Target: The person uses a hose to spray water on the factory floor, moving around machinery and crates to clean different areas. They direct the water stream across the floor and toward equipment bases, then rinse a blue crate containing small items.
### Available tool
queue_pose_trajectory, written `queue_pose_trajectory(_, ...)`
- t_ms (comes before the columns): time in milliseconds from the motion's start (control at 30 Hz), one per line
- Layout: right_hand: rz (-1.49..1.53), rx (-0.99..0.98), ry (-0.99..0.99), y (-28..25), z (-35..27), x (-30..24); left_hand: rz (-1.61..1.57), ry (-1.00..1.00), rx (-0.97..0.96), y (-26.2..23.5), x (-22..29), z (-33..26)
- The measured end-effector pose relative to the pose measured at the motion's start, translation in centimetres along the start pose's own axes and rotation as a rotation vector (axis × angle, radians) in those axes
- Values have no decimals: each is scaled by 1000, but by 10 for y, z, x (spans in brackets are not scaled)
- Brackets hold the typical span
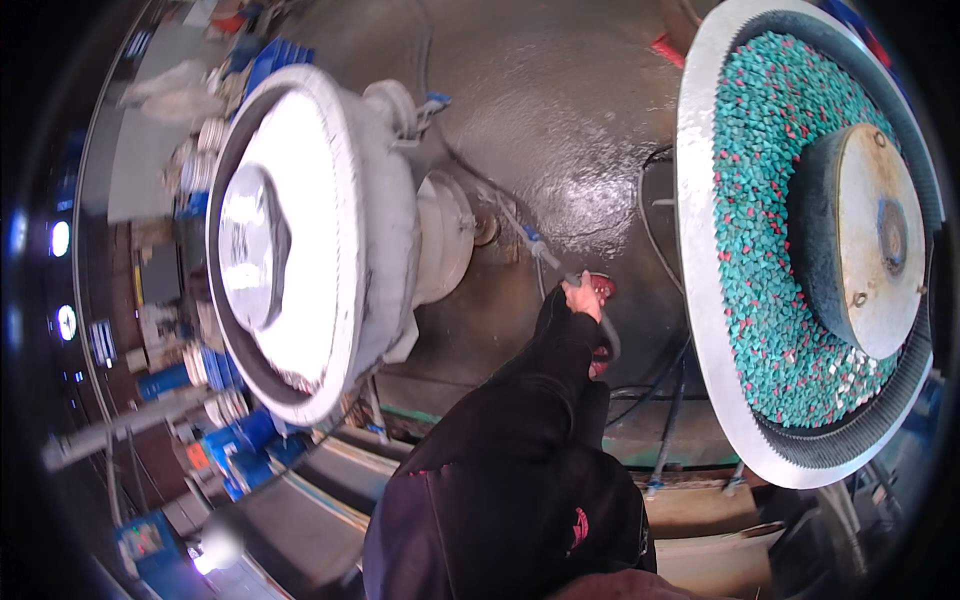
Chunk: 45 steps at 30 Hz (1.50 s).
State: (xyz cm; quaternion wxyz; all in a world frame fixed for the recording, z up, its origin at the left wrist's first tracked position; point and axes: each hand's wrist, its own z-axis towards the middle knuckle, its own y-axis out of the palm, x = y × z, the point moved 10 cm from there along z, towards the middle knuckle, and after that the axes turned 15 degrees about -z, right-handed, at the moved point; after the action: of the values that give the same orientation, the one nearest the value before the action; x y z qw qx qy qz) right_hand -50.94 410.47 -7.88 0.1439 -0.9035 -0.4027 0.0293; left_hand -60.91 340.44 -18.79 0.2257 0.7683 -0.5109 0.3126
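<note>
My left hand (585,298) is closed around a grey hose (557,262), its black sleeve coming from the lower left. Beyond the hand the hose bends down past red shoes (601,287) on the wet floor. My right hand does not show. On the right stands a large round bowl machine (697,230) holding teal, pink and a few white chips (765,190) around a raised centre hub (880,240). To the left is a second bowl machine (385,230); its inside is too bright to make out around a shiny hub (252,245).
The wet concrete floor (530,80) lies between the two machines. A dark cable (643,200) loops across it near the right bowl. Blue bins (240,445) and stacked white containers (205,155) line the left side. Wooden boards (705,500) lie at the bottom.
</note>
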Motion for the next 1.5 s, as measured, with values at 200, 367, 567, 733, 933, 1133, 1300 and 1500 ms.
queue_pose_trajectory(200, -112, 105, -364, -122, 24, -71, -364, -73, 2, -25, -30, -32)
queue_pose_trajectory(367, -326, 126, -340, -146, -7, -128, -548, -136, 58, -36, -29, -49)
queue_pose_trajectory(567, -456, 8, -640, -68, -12, -215, -689, -205, 162, -91, -33, -63)
queue_pose_trajectory(733, -549, -57, -791, 10, -36, -274, -664, -194, 351, -182, -81, -64)
queue_pose_trajectory(933, -1067, -54, -792, 143, 9, -250, -502, -226, 471, -280, -132, -34)
queue_pose_trajectory(1133, -1772, 150, -407, 217, 67, -199, -389, -257, 518, -355, -170, 15)
queue_pose_trajectory(1300, -1717, 275, -446, 217, 65, -214, -225, -238, 527, -422, -200, 39)
queue_pose_trajectory(1500, -1633, 351, -389, 213, 62, -210, 680, -75, 595, -501, -178, 37)
